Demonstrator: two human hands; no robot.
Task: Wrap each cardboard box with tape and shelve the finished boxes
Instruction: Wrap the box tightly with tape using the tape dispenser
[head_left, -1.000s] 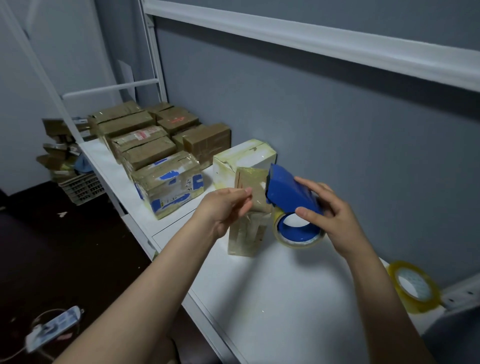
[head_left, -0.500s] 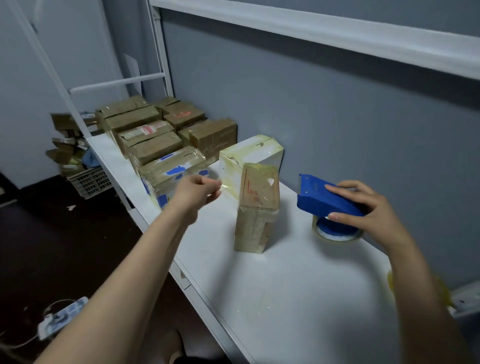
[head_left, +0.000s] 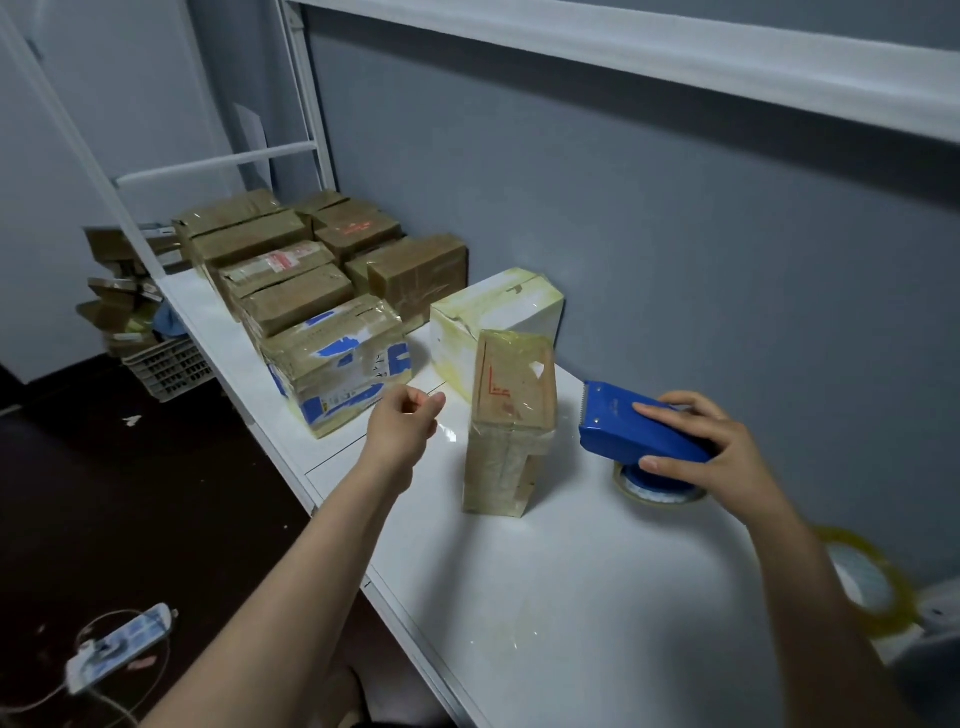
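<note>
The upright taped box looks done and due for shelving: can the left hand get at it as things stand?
Probably yes. The left hand hovers just left of the upright taped box, only bare white tabletop between them. The right hand holds the blue tape dispenser on the other side, clear of it.

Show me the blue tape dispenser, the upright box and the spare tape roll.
blue tape dispenser (head_left: 615, 426): head view, its blue cover.
upright box (head_left: 511, 387): head view, its taped upper face.
spare tape roll (head_left: 860, 579): head view, its pale core.
</note>
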